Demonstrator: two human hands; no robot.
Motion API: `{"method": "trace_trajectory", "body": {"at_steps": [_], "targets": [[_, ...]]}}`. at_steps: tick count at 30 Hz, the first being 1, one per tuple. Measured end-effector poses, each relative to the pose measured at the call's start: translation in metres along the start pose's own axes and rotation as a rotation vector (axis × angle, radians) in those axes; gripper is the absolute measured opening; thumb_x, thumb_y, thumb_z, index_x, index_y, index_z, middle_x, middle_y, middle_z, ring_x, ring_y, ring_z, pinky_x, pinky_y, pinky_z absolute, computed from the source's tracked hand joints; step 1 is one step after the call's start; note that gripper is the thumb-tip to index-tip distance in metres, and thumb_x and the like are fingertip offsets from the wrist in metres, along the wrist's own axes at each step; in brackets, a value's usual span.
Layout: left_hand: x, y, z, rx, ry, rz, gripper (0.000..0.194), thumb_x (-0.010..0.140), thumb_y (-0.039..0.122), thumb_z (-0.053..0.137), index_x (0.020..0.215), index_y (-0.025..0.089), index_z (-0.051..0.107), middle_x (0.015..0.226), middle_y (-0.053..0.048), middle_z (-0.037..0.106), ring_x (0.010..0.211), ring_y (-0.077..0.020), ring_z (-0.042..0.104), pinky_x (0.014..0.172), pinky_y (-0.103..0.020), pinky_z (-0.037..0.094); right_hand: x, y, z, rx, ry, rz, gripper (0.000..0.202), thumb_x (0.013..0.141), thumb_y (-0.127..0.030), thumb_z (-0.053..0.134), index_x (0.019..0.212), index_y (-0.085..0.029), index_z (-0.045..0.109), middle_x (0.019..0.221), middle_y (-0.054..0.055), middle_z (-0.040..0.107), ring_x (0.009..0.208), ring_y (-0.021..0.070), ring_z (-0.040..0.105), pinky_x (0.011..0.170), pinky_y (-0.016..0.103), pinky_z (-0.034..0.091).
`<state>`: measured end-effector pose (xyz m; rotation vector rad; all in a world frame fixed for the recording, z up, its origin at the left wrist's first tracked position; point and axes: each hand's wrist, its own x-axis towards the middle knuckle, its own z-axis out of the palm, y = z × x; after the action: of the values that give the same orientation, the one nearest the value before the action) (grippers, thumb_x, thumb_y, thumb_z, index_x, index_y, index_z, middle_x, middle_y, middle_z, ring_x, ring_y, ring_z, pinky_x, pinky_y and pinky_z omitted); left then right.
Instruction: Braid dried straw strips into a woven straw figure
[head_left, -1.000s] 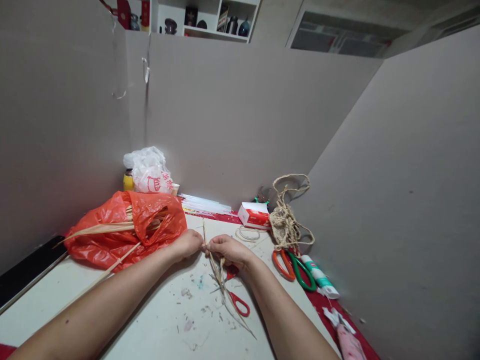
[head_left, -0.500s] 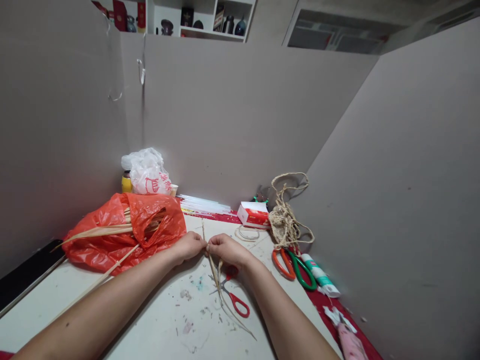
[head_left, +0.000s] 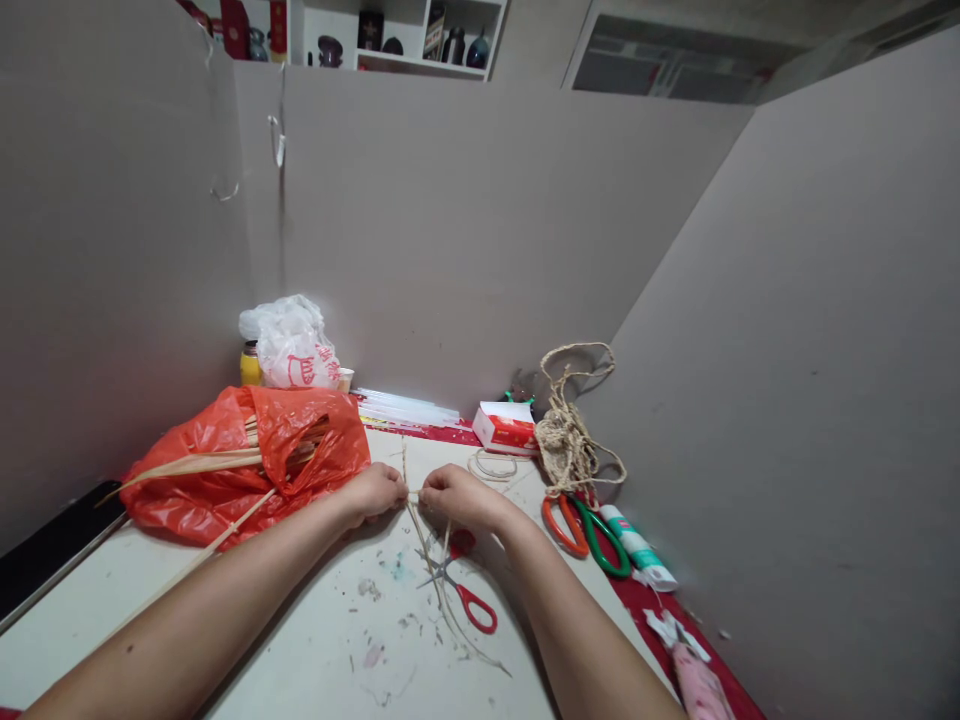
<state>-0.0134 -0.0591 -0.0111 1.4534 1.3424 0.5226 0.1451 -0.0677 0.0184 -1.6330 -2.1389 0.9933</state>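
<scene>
Pale dried plant strands (head_left: 419,530) run between my two hands, with a thin twisted length rising past them and loose tails trailing toward me. My left hand (head_left: 380,491) is closed, pinching the strands where they meet. Just to its right, my right hand (head_left: 455,495) pinches a strand, and a short stretch of it shows between the fingertips. Beneath the tails lies a pair of scissors (head_left: 475,607) with red handles, partly covered by the strands. Small scraps are scattered on the white tabletop (head_left: 315,640) around them.
A red plastic bag (head_left: 202,440) of dried strips lies at left, a white bag (head_left: 296,345) behind it. White sticks (head_left: 409,410), a red-and-white box (head_left: 506,428) and a coil (head_left: 493,465) stand at the back. Right are braided cord (head_left: 566,450), large shears (head_left: 604,540) and a tube (head_left: 639,548).
My hands have drawn slightly apart, and a short stretch of strand now shows between them. The trailing tails have shifted a little over the scissors.
</scene>
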Motion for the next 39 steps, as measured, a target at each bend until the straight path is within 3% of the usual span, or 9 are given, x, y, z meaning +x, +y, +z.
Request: {"method": "trace_trajectory", "body": {"at_steps": [6, 11, 18, 22, 24, 27, 29, 32, 39], "targets": [[0.003, -0.003, -0.001, -0.037, -0.014, 0.001, 0.017, 0.071, 0.026, 0.053, 0.058, 0.015, 0.049, 0.046, 0.005, 0.043, 0.032, -0.0031, 0.025, 0.037, -0.02, 0.014, 0.002, 0.002, 0.003, 0.124, -0.031, 0.013, 0.019, 0.072, -0.017, 0.047, 0.066, -0.012, 0.064, 0.045, -0.004, 0.041, 0.039, 0.0061, 0.033, 0.041, 0.02, 0.026], [0.005, -0.004, -0.002, -0.067, -0.021, -0.006, 0.017, 0.071, 0.028, 0.055, 0.061, 0.015, 0.053, 0.045, 0.006, 0.043, 0.032, -0.0028, 0.025, 0.036, -0.02, 0.014, 0.003, 0.005, 0.001, 0.071, 0.015, 0.018, 0.018, 0.072, -0.018, 0.049, 0.066, -0.011, 0.065, 0.046, -0.004, 0.042, 0.043, 0.0074, 0.033, 0.043, 0.021, 0.025], [0.001, 0.0, -0.004, -0.084, -0.038, -0.011, 0.013, 0.07, 0.022, 0.053, 0.059, 0.015, 0.051, 0.043, 0.007, 0.037, 0.031, -0.0032, 0.024, 0.035, -0.02, 0.013, 0.005, 0.02, -0.019, -0.036, 0.21, 0.043, 0.017, 0.075, -0.017, 0.048, 0.069, -0.012, 0.063, 0.056, 0.002, 0.055, 0.047, 0.0099, 0.042, 0.047, 0.022, 0.029], [0.0, 0.002, -0.004, -0.088, -0.043, -0.017, 0.012, 0.07, 0.022, 0.053, 0.06, 0.015, 0.053, 0.042, 0.007, 0.037, 0.03, -0.0033, 0.022, 0.034, -0.021, 0.012, -0.002, 0.017, -0.03, 0.009, 0.304, 0.056, 0.02, 0.077, -0.015, 0.044, 0.091, -0.014, 0.058, 0.071, 0.005, 0.064, 0.042, 0.0083, 0.043, 0.046, 0.022, 0.032], [0.001, 0.002, -0.004, -0.094, -0.051, -0.019, 0.011, 0.07, 0.022, 0.054, 0.062, 0.015, 0.054, 0.043, 0.008, 0.037, 0.031, -0.0034, 0.022, 0.034, -0.021, 0.013, -0.009, 0.01, -0.032, 0.138, 0.267, 0.007, 0.023, 0.078, -0.015, 0.042, 0.1, -0.017, 0.051, 0.077, 0.003, 0.066, 0.04, 0.0074, 0.042, 0.044, 0.021, 0.033], [0.002, 0.002, -0.005, -0.106, -0.06, -0.024, 0.01, 0.07, 0.022, 0.055, 0.062, 0.016, 0.053, 0.043, 0.008, 0.037, 0.031, -0.0037, 0.023, 0.035, -0.021, 0.014, -0.016, -0.001, -0.03, 0.329, 0.131, -0.042, 0.013, 0.078, -0.02, 0.043, 0.092, -0.019, 0.045, 0.074, 0.001, 0.066, 0.039, 0.0073, 0.039, 0.039, 0.02, 0.031], [0.001, 0.002, -0.005, -0.118, -0.064, -0.027, 0.012, 0.07, 0.022, 0.055, 0.061, 0.016, 0.051, 0.042, 0.008, 0.035, 0.032, -0.0036, 0.022, 0.035, -0.021, 0.014, -0.017, -0.005, -0.028, 0.39, 0.061, -0.039, 0.007, 0.075, -0.021, 0.049, 0.081, -0.018, 0.047, 0.072, 0.002, 0.065, 0.04, 0.0063, 0.037, 0.039, 0.02, 0.028], [0.0, 0.003, -0.006, -0.139, -0.075, -0.031, 0.014, 0.071, 0.022, 0.055, 0.059, 0.016, 0.05, 0.041, 0.008, 0.034, 0.032, -0.0036, 0.021, 0.035, -0.021, 0.013, -0.017, -0.006, -0.031, 0.458, 0.037, -0.036, 0.014, 0.067, -0.024, 0.061, 0.07, -0.015, 0.052, 0.061, -0.001, 0.056, 0.042, 0.004, 0.031, 0.039, 0.019, 0.021], [0.002, 0.003, -0.008, -0.205, -0.111, -0.055, 0.014, 0.071, 0.024, 0.056, 0.06, 0.016, 0.053, 0.039, 0.009, 0.029, 0.032, -0.0039, 0.017, 0.035, -0.021, 0.011, -0.036, -0.014, -0.054, 0.817, 0.017, -0.124, 0.032, 0.061, -0.039, 0.071, 0.074, -0.018, 0.05, 0.047, -0.01, 0.027, 0.04, 0.003, 0.016, 0.04, 0.02, 0.008]]}}
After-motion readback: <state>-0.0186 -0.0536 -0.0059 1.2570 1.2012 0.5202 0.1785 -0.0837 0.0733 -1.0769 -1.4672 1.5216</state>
